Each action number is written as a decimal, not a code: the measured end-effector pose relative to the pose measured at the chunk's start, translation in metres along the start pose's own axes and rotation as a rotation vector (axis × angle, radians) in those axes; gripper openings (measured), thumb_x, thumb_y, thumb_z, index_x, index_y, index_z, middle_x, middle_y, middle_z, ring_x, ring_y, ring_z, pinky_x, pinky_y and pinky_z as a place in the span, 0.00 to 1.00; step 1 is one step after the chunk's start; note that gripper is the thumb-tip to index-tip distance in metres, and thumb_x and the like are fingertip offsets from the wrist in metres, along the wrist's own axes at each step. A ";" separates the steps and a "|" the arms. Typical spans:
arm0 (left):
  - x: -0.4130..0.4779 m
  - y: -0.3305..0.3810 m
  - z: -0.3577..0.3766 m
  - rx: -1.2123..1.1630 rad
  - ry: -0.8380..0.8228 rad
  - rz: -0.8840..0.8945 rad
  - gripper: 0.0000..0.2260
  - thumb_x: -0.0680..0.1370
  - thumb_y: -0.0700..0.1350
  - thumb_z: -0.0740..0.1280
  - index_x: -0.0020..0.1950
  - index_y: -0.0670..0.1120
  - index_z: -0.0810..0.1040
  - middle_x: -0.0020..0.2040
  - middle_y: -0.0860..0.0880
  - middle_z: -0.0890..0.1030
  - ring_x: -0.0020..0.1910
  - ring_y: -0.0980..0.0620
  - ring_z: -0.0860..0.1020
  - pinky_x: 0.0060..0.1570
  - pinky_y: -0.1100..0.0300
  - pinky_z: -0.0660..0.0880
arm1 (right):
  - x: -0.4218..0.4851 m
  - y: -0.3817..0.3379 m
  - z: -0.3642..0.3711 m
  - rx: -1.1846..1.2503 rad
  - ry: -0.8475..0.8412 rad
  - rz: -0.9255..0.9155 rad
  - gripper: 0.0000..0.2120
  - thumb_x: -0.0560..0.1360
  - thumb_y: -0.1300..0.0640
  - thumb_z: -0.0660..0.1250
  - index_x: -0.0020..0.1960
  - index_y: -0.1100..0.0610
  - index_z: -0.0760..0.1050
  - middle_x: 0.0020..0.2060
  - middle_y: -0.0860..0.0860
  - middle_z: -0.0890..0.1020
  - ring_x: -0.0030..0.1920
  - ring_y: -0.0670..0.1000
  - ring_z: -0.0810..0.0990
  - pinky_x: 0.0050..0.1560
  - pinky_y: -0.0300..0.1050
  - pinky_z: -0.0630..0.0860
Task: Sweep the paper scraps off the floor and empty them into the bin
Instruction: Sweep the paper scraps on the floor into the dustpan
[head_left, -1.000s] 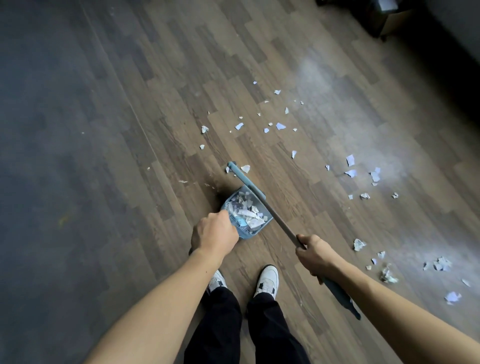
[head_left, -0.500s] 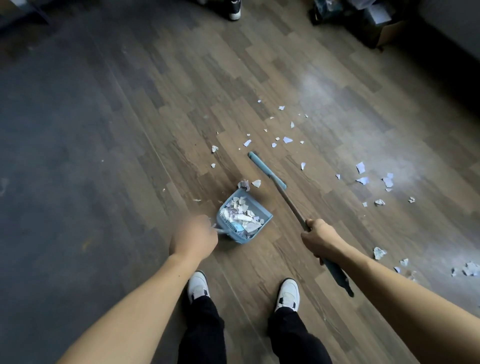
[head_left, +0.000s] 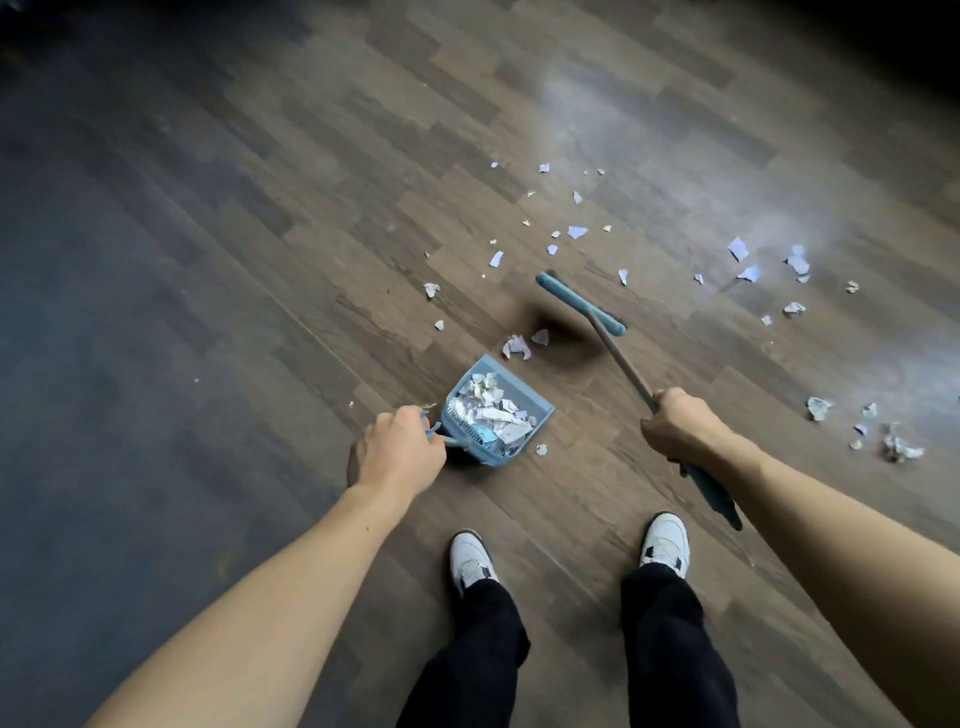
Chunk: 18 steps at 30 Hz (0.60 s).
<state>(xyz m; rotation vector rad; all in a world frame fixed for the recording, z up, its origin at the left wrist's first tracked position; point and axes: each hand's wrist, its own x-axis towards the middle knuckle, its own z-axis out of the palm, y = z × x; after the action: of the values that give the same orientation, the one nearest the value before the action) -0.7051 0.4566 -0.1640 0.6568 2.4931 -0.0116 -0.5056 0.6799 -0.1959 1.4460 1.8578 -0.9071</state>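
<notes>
A blue dustpan (head_left: 537, 408) full of white paper scraps sits low over the wooden floor, its mouth facing away from me. My left hand (head_left: 397, 449) grips its handle at the near end. My right hand (head_left: 675, 428) grips the grey shaft of a broom whose blue head (head_left: 579, 303) is beyond the pan to the right, dark bristles blurred beneath it. Two scraps (head_left: 517, 345) lie between the broom head and the pan's mouth, and one small scrap (head_left: 542, 449) lies by the pan's right corner. The bin is out of view.
Several paper scraps (head_left: 576, 231) are strewn on the floor beyond the broom, more (head_left: 797, 265) to the right, and a crumpled cluster (head_left: 898, 447) at the far right. My two white shoes (head_left: 665, 543) stand behind the pan. The floor to the left is dark.
The broom head has swung away from the dustpan, up and to the right. My left hand has slid the pan slightly left. My feet have moved apart.
</notes>
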 end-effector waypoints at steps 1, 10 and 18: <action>0.003 -0.003 -0.001 0.000 0.004 0.001 0.09 0.75 0.47 0.62 0.52 0.47 0.77 0.51 0.43 0.80 0.51 0.39 0.77 0.48 0.53 0.73 | -0.001 -0.003 0.004 -0.002 -0.005 0.004 0.13 0.76 0.62 0.56 0.59 0.64 0.71 0.41 0.60 0.77 0.32 0.58 0.79 0.23 0.43 0.75; 0.013 -0.001 -0.001 0.022 0.015 0.059 0.11 0.76 0.47 0.62 0.54 0.45 0.78 0.53 0.42 0.80 0.53 0.39 0.77 0.51 0.52 0.74 | -0.002 -0.030 0.059 -0.002 -0.084 0.077 0.16 0.76 0.64 0.55 0.62 0.64 0.70 0.46 0.61 0.78 0.38 0.60 0.82 0.27 0.46 0.78; 0.012 0.000 0.001 0.028 0.039 0.051 0.14 0.75 0.46 0.62 0.58 0.44 0.78 0.54 0.40 0.80 0.54 0.37 0.77 0.51 0.51 0.75 | -0.034 -0.009 0.076 -0.129 -0.140 -0.014 0.19 0.77 0.63 0.56 0.67 0.62 0.70 0.57 0.61 0.79 0.49 0.60 0.82 0.40 0.46 0.77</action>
<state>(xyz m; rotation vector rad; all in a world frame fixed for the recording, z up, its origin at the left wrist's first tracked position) -0.7132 0.4619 -0.1705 0.7386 2.5170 -0.0142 -0.5029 0.5980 -0.2114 1.2612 1.7911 -0.8558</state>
